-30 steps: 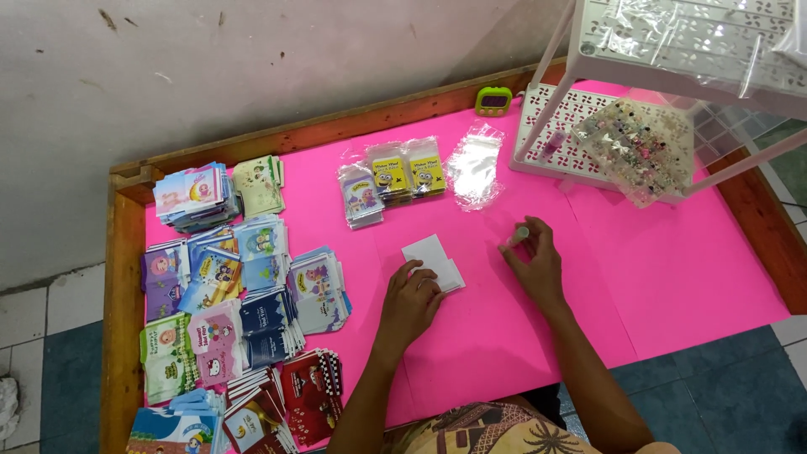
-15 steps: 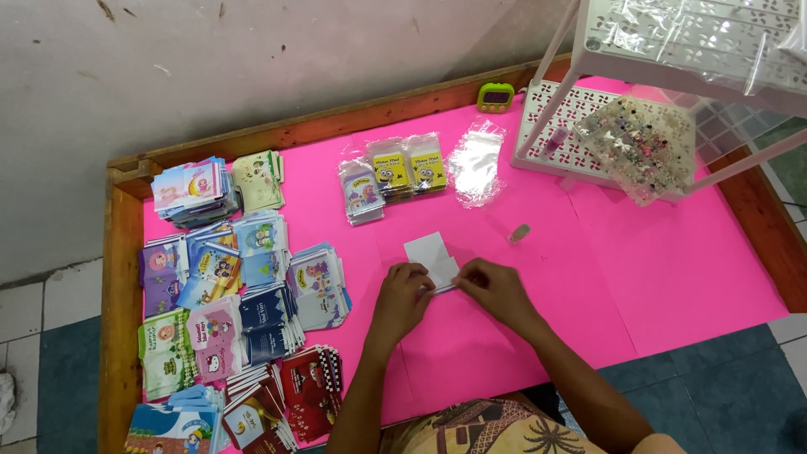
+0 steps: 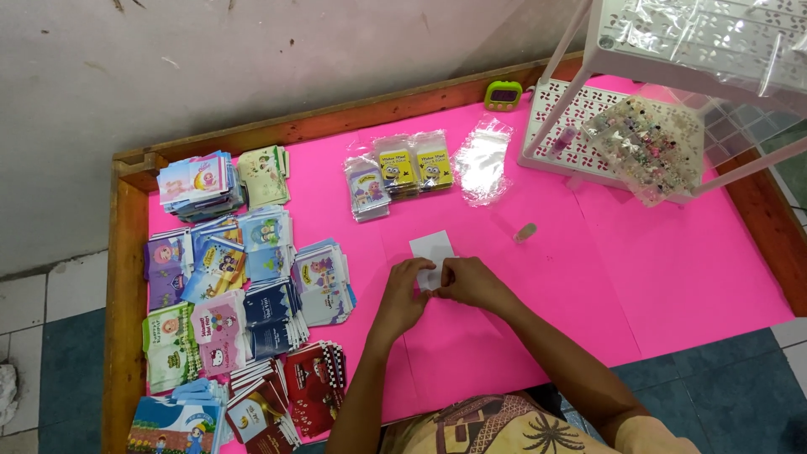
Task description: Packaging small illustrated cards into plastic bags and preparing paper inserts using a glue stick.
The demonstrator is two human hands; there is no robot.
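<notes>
My left hand [image 3: 405,290] and right hand [image 3: 469,282] meet at the near edge of a small white rectangular paper card [image 3: 432,250], fingertips of both pinching it — the card lies flat on the bright pink tabletop [image 3: 672,277]. Just right of the card sits a small clear plastic capsule [image 3: 525,232]. Beyond the card lie three stacks of bagged yellow and purple cards [image 3: 399,172] and an empty clear plastic sleeve [image 3: 483,160] — left of it, piles of colourful printed envelopes [image 3: 235,269].
</notes>
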